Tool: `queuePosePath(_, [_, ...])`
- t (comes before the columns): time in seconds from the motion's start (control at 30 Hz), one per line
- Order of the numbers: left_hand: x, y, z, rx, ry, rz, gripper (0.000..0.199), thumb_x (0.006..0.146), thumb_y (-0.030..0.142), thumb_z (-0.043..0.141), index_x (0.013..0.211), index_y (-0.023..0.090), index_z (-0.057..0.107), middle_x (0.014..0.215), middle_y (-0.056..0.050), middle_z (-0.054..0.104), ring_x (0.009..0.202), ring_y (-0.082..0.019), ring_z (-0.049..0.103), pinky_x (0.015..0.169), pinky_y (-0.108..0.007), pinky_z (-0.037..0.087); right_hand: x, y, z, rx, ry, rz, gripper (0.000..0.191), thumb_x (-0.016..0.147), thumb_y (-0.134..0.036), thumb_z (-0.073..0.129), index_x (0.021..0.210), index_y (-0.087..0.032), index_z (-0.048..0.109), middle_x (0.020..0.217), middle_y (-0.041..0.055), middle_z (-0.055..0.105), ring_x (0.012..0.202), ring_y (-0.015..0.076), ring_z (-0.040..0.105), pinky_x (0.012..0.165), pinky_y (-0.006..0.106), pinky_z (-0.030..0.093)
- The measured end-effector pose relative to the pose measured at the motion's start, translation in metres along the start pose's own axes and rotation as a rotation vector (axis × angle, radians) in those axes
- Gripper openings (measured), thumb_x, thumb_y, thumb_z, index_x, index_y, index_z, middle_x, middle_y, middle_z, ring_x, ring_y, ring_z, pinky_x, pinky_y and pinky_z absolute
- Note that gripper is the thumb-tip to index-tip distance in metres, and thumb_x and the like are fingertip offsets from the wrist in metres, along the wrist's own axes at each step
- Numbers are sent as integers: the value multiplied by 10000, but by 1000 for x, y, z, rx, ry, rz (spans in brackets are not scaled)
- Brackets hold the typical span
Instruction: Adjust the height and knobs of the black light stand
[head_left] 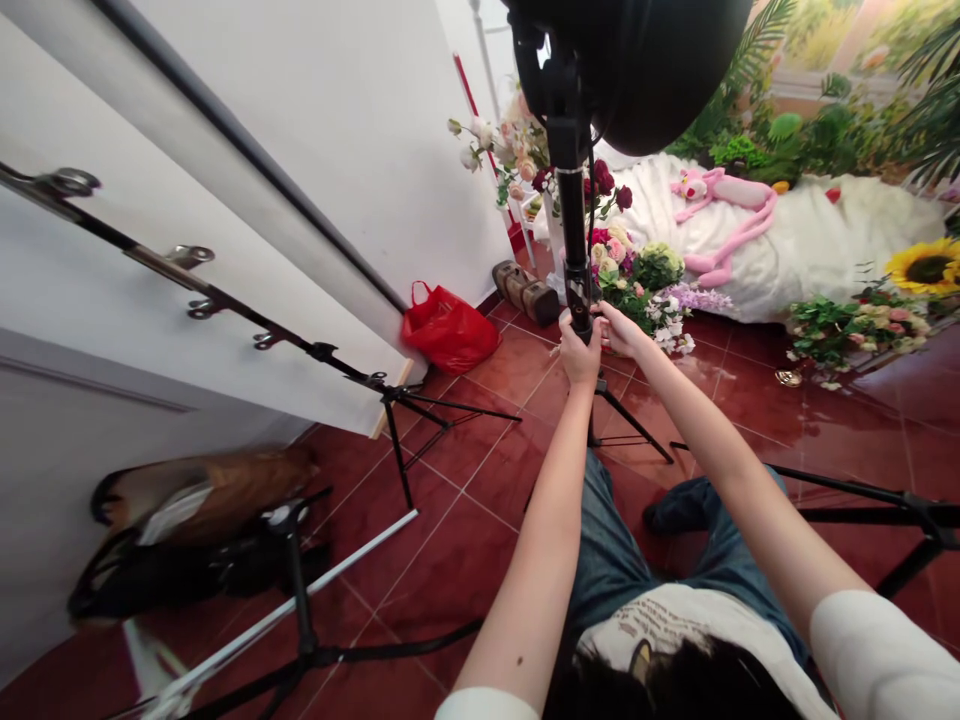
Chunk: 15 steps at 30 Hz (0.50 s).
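A black light stand point(573, 220) rises in front of me, topped by a large black lamp head point(660, 70) with a cable beside the pole. My left hand point(580, 350) is wrapped round the pole, just below a collar. At the same height, my right hand point(616, 328) touches the pole's right side with its fingers drawn together; what its fingertips hold is too small to make out. Below my hands, the stand's legs point(634, 425) spread over the red tiles.
At the left are another black stand point(401, 400), a white pole point(300, 600) and dark bags point(202, 510). A red bag point(450, 330) sits by the wall. Flowers point(660, 265) and a pink toy point(739, 192) on white cloth point(817, 250) are ahead right. More tripod legs point(847, 490) extend right.
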<state>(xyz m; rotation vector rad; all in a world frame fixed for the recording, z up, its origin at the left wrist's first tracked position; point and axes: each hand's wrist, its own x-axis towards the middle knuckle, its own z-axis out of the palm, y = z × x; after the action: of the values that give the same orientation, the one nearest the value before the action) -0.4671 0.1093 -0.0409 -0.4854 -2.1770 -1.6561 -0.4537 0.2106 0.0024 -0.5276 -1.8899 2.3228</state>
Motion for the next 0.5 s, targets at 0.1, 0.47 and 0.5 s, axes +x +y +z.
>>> queuePosePath(0.1, [0, 1, -1, -3, -1, 6, 457, 900, 556, 552, 1178, 194, 521, 1180, -146, 691, 1095, -241, 689, 909, -354, 540, -8, 16, 1, 209, -80, 3, 414, 823, -629, 590, 848, -221, 652, 775, 15, 703, 769, 153, 655, 714, 240, 506])
queuePosePath(0.47, [0, 3, -2, 24, -24, -19, 482, 894, 535, 576, 1210, 175, 522, 1186, -165, 683, 1123, -259, 678, 936, -375, 534, -12, 12, 36, 243, 130, -143, 470, 807, -692, 564, 847, -225, 594, 867, 39, 706, 882, 173, 677, 762, 300, 566])
queuePosePath(0.5, [1, 3, -2, 22, -27, -20, 483, 896, 538, 572, 1213, 177, 520, 1183, -163, 683, 1117, -258, 680, 932, -375, 535, -9, 11, 35, 261, 164, -150, 425, 799, -646, 600, 834, -223, 581, 845, 28, 697, 859, 165, 672, 758, 289, 563])
